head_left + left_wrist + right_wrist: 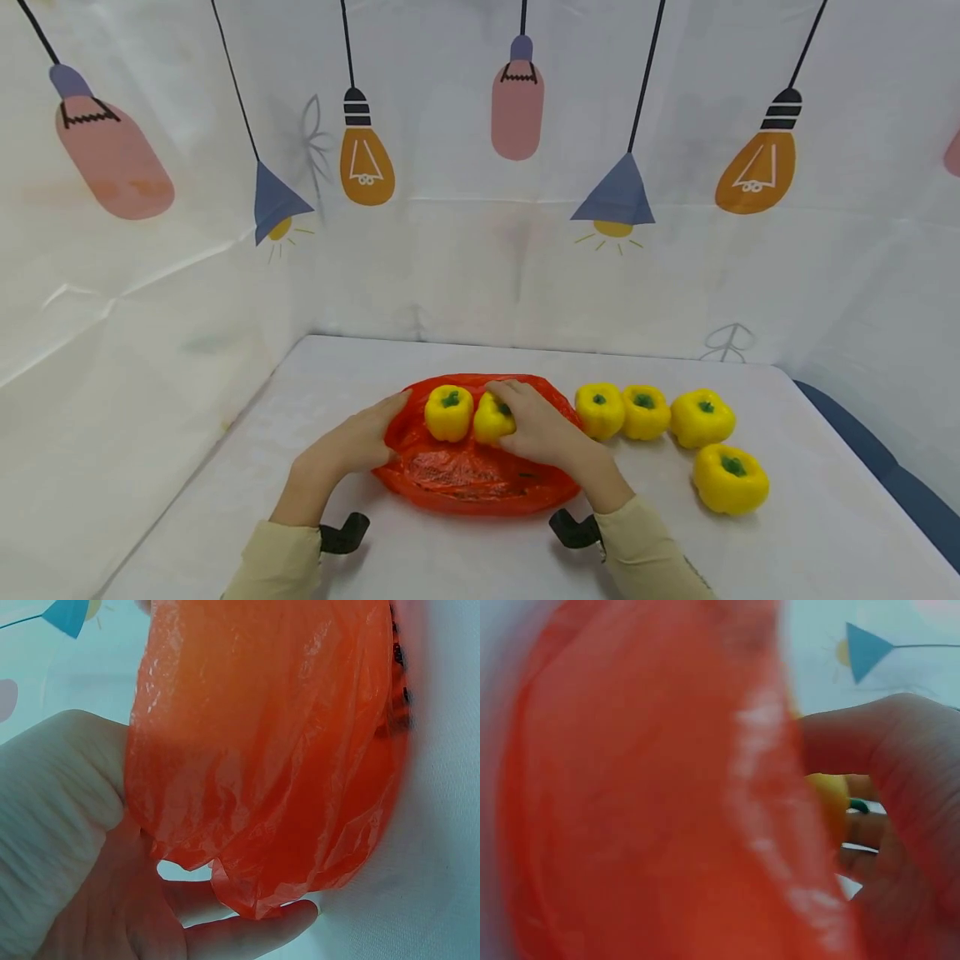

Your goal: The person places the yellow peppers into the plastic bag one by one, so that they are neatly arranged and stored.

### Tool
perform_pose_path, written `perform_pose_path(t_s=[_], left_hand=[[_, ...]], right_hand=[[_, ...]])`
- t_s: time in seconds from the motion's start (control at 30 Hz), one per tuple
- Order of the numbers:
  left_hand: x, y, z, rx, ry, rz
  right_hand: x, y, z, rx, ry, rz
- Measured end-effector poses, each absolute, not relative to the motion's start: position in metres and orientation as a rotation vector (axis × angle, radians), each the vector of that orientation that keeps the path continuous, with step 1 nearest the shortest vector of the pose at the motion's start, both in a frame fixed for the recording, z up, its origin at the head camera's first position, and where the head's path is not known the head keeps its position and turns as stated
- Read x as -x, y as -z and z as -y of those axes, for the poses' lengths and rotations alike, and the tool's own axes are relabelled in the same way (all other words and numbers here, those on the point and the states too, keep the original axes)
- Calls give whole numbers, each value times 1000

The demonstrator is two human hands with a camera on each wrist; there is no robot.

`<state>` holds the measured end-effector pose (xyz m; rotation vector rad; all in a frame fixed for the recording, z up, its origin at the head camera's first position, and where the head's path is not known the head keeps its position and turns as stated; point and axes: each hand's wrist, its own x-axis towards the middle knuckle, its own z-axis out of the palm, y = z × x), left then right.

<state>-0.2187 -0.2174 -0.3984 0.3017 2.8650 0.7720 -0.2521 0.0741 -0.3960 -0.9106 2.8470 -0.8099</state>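
Holding pepper (pixel 489 420) in right hand (pixel 538 427) (probably light, slippery; grab its sides), touching bag (pixel 461 479) in between with loose left hand (pixel 362 437).

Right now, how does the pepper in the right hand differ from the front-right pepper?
The held pepper shows against the red bag; the front-right pepper rests on the white table. The right hand partly covers the held pepper, while the front-right pepper is untouched and fully visible. Both are yellow with green stems.

And here's the white table (pixel 825 517), a red plastic bag (pixel 457 485) across its middle. Right beside that, three yellow peppers (pixel 643 413) lined up, a fourth pepper (pixel 731 483) nearer me.
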Motion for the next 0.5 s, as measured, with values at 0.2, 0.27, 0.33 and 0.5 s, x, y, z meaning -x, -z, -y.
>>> perform_pose_path(t_s=[0.2, 0.27, 0.33, 0.5], left_hand=[[221, 399, 217, -310, -764, -2870], [221, 399, 216, -310, -766, -2870], [220, 399, 216, -312, -766, -2869], [220, 400, 216, -311, -755, -2869]], right_hand=[[253, 401, -71, 890, 838, -2876], [254, 403, -71, 894, 822, -2890], [256, 404, -72, 892, 802, -2902], [256, 405, -72, 888, 790, -2910]])
